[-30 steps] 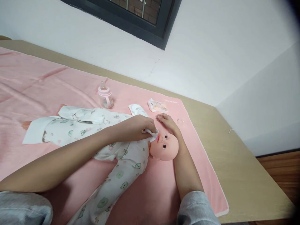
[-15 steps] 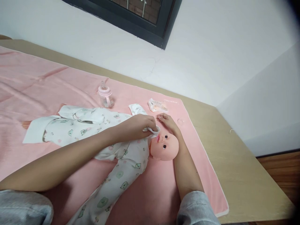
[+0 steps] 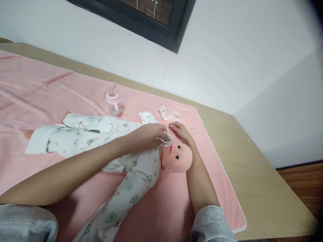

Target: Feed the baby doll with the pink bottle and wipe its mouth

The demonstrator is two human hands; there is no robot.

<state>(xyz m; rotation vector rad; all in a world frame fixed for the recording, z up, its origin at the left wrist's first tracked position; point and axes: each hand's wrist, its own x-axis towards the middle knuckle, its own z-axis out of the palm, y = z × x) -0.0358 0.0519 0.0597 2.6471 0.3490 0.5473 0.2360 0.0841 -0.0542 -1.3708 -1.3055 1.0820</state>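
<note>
A baby doll [image 3: 178,158] lies on its back, its bald head to the right and its feet to the left. It wears a white baby outfit [image 3: 143,171] printed with small green animals. Across the doll's chest reaches my left hand [image 3: 151,135], its thumb and fingers closed on the outfit's collar [image 3: 168,139] and lifting it at the doll's chin. My right hand [image 3: 179,130] rests on the far side of the doll's head, fingers loosely stretched out over the blanket. The right forearm lies close along the top of the head.
A pink blanket [image 3: 161,211] covers much of the wooden table [image 3: 242,161]. Behind the doll stand a pink-capped baby bottle [image 3: 114,103] and a small clear plastic packet [image 3: 170,113]. A small transparent round item [image 3: 194,130] lies near my right wrist. The white wall rises behind the table.
My left hand has shifted the collar very slightly toward the doll's face. The right hand and the doll look unmoved.
</note>
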